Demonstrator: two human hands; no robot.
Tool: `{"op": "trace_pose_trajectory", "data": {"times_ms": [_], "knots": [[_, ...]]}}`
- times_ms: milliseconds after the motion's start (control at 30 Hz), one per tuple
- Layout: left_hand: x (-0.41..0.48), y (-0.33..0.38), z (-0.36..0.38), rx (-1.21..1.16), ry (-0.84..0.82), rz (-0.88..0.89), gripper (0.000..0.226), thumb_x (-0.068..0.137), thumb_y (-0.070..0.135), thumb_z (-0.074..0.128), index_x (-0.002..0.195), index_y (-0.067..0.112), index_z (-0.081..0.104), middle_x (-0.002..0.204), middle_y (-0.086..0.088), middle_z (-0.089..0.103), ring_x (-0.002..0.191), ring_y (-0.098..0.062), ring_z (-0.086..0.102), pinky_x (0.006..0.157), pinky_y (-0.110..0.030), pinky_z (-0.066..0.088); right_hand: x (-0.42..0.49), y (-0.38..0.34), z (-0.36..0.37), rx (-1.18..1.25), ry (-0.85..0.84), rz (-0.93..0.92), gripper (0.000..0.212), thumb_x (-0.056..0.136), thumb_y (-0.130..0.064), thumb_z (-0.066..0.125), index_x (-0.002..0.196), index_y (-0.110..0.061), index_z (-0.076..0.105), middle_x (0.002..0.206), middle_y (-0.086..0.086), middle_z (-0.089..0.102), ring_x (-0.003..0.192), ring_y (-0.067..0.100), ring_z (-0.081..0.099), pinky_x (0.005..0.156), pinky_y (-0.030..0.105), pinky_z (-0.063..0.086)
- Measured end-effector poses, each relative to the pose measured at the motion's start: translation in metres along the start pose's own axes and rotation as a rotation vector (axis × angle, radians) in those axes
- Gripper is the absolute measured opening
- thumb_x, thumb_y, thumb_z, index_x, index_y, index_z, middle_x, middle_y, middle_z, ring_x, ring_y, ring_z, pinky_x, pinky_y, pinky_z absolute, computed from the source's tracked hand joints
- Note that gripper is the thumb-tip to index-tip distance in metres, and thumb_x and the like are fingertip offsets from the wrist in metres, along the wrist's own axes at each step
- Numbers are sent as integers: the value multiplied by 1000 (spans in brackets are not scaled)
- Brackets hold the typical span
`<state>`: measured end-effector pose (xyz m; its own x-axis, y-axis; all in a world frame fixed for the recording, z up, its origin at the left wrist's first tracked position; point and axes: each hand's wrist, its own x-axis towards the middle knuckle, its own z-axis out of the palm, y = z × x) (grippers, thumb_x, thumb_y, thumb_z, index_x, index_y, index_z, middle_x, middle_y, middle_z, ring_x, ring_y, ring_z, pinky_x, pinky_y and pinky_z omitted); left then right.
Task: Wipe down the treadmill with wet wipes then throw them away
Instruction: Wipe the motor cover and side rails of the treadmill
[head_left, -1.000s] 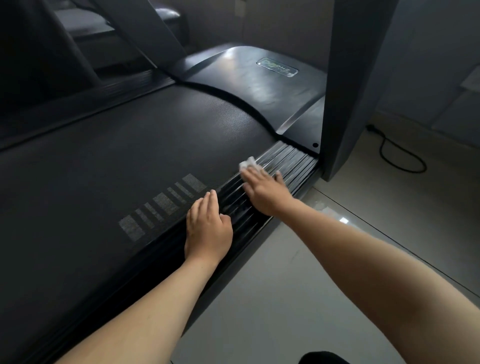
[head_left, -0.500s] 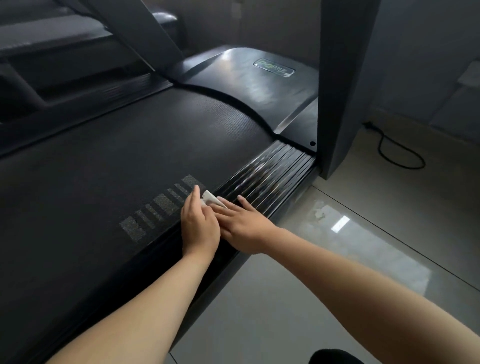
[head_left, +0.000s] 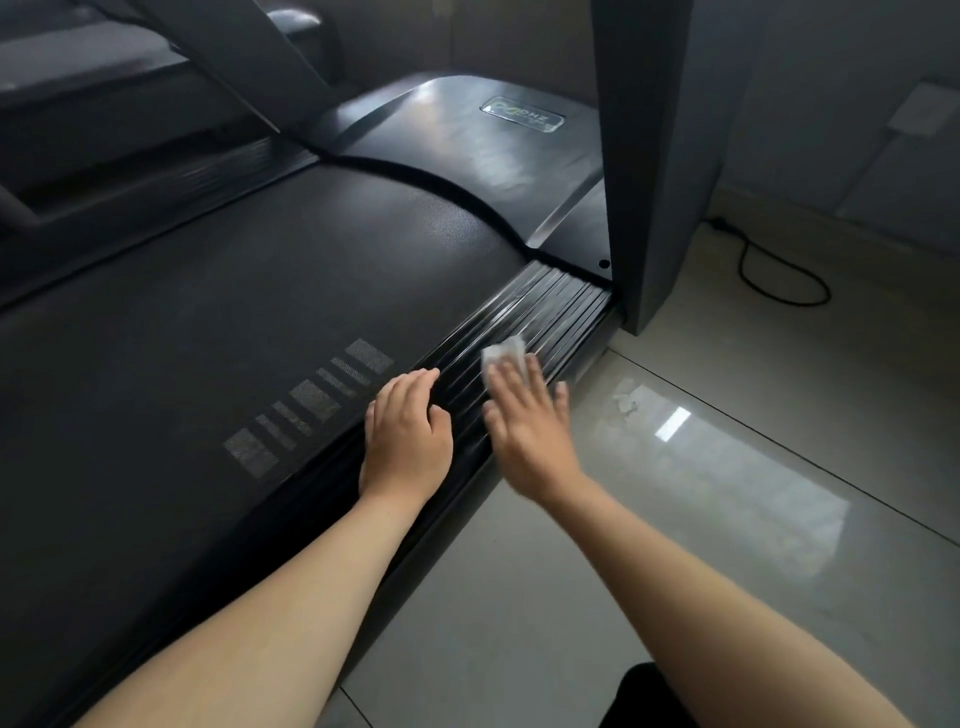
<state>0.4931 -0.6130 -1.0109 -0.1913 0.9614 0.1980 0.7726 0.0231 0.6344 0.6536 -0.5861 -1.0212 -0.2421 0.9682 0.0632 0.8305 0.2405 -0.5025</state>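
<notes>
- The left hand (head_left: 408, 441) is lying palm-down where the treadmill belt (head_left: 234, 312) meets the ribbed side rail (head_left: 563, 306), fingers relaxed and holding nothing.
- The right hand (head_left: 530, 431), slightly blurred, is pressing down on that rail with straight fingers.
- The wet wipe (head_left: 503, 355) is lying on the rail, pinned under the right fingertips, its white edge showing.
- Farther off, the motor cover (head_left: 467, 140) is catching light, and a black cable (head_left: 779, 283) is lying on the floor.

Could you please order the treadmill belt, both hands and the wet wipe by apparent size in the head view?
1. treadmill belt
2. left hand and right hand, alike
3. wet wipe, partly covered by fingers
</notes>
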Motion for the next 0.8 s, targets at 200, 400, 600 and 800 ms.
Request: {"op": "trace_pose_trajectory", "data": {"times_ms": [200, 400, 600, 800], "knots": [[-6, 2, -5, 46, -33, 87, 39, 101, 14, 44, 137, 20, 58, 145, 0, 54, 140, -18, 39, 120, -48, 29, -38, -14, 27, -56, 44, -267, 54, 106, -42, 21, 159, -31, 25, 166, -13, 11, 152, 4, -16, 123, 46, -15], [-32, 19, 5, 357, -216, 205, 48, 107, 38, 32, 154, 31, 37, 161, 3, 33, 146, -21, 27, 120, -47, 18, -1, -1, 32, 637, 291, 278, 57, 109, -27, 26, 161, -37, 3, 165, -17, -17, 149, -2, -21, 125, 44, -9], [-36, 18, 13, 542, -224, 227, 53, 106, 47, 26, 158, 38, 24, 166, -1, 23, 144, -27, 24, 118, -51, 18, 4, -11, 51, 1138, 388, 476, 53, 110, -46, 15, 157, -45, -9, 160, -31, -16, 150, -2, -17, 126, 42, -8], [-33, 20, 12, 512, -227, 226, 51, 105, 46, 31, 156, 39, 29, 164, 0, 26, 143, -27, 24, 119, -52, 18, -4, 5, 70, 1315, 297, 587, 66, 92, -80, 18, 151, -61, -3, 166, -22, -8, 154, 7, -5, 126, 44, 1]]}}
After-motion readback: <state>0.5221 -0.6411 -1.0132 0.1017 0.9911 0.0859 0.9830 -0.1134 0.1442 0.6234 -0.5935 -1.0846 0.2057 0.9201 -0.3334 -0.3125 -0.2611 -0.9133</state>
